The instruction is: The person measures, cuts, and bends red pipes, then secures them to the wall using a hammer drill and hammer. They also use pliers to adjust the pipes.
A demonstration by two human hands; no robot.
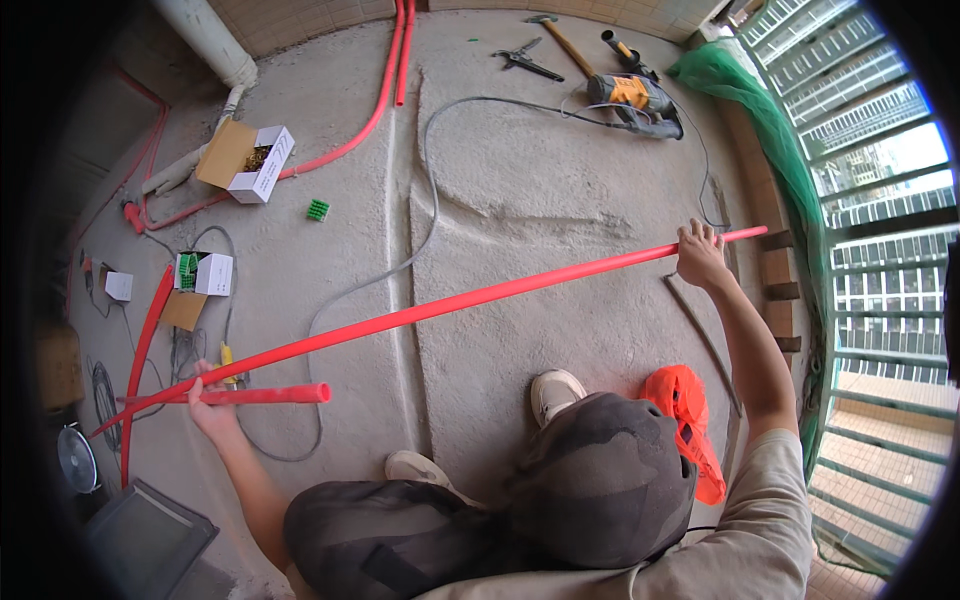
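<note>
My right hand (701,250) is closed on a long red pipe (500,290), near its right end. The pipe slants across my view down to the lower left. There my left hand (210,405) grips it together with a shorter red pipe (280,395), whose end points right. A third red pipe (143,340) lies on the floor beyond my left hand. Below my right hand a thin grey rod (700,335) lies on the concrete floor (520,390). An orange plastic bag (700,460) is by my right knee.
Two boxes of fittings (260,175) (213,275) stand at left among cables and white pipes (220,50). At the back are a power tool (640,100), a hammer (565,45) and a cutter (530,60). A railing (880,310) with green netting (760,110) runs along the right.
</note>
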